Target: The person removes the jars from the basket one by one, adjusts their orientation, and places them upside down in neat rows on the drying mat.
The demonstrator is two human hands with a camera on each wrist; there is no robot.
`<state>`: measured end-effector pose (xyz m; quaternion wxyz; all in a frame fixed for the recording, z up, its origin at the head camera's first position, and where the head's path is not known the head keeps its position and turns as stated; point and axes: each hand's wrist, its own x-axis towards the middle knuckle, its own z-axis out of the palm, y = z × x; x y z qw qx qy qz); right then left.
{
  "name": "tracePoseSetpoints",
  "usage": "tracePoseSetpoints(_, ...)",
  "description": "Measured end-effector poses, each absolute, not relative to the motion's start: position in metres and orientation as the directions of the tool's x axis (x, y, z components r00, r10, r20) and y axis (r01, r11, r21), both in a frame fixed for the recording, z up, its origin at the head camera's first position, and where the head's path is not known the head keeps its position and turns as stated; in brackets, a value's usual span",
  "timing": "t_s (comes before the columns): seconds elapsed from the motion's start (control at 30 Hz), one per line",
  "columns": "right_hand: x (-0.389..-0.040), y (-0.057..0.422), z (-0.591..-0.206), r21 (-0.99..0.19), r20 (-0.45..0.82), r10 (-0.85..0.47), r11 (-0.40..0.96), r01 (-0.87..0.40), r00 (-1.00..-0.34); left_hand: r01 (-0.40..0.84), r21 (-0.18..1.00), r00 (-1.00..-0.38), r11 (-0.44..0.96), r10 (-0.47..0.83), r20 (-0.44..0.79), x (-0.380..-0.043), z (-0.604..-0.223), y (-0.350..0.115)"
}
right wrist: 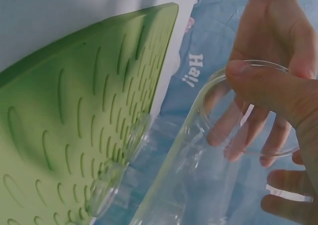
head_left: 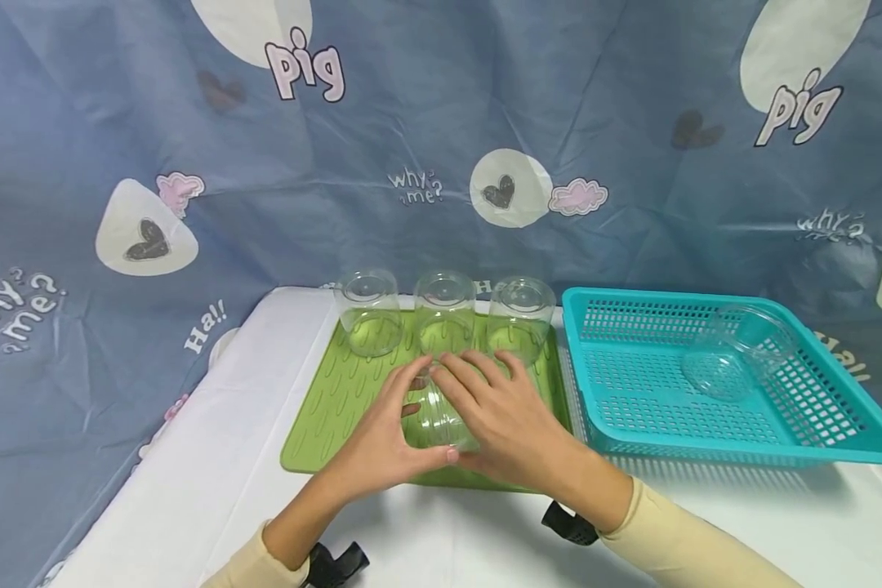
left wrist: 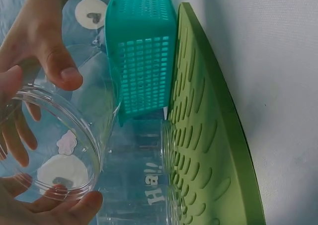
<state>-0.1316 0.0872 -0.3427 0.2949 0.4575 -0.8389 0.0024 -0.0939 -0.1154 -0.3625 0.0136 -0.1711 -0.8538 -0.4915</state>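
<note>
Between both hands is a clear jar [head_left: 438, 415], tilted above the front of a green mat [head_left: 331, 408]. My left hand [head_left: 378, 445] holds it on the left side, its thumb reaching across underneath. From the right, my right hand [head_left: 510, 420] grips the same jar, fingers over its upper side. In the left wrist view the jar's ringed rim [left wrist: 82, 118] faces the camera. Three similar jars stand mouth down along the mat's back: a left jar [head_left: 370, 318], a middle jar [head_left: 444, 318] and a right jar [head_left: 522, 322].
Right of the mat sits a turquoise perforated basket [head_left: 669, 447], with another clear jar [head_left: 722, 371] lying tilted inside it. A white cloth [head_left: 213, 457] covers the table. Behind hangs a blue printed sheet [head_left: 412, 106].
</note>
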Motion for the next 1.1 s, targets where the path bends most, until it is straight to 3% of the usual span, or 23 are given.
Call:
tracePoseSetpoints(0.2, -0.13, 0.086, -0.346, 0.258, 0.511, -0.752, 0.595, -0.761, -0.415, 0.338, 0.826, -0.932, 0.451, 0.282, 0.228, -0.093, -0.363, -0.12)
tracePoseSetpoints(0.43, -0.121, 0.094, -0.348, 0.184, 0.478, -0.721, 0.641, -0.745, -0.502, 0.371, 0.793, -0.921, 0.484, 0.301, 0.248, -0.082, -0.361, -0.131)
tracePoseSetpoints(0.9, -0.114, 0.129, -0.352, 0.059, 0.499, -0.726, 0.573, -0.818, -0.473, 0.425, 0.804, -0.889, 0.415, 0.359, 0.284, -0.072, -0.362, -0.148)
tracePoseSetpoints(1.0, -0.115, 0.131, -0.355, 0.007, 0.504, -0.723, 0.551, -0.835, -0.473, 0.411, 0.813, -0.893, 0.412, 0.363, 0.267, -0.072, -0.364, -0.151)
tracePoseSetpoints(1.1, -0.118, 0.129, -0.359, -0.134, 0.536, -0.688, 0.503, -0.854, -0.489, 0.374, 0.854, -0.9, 0.361, 0.362, 0.241, -0.075, -0.366, -0.157)
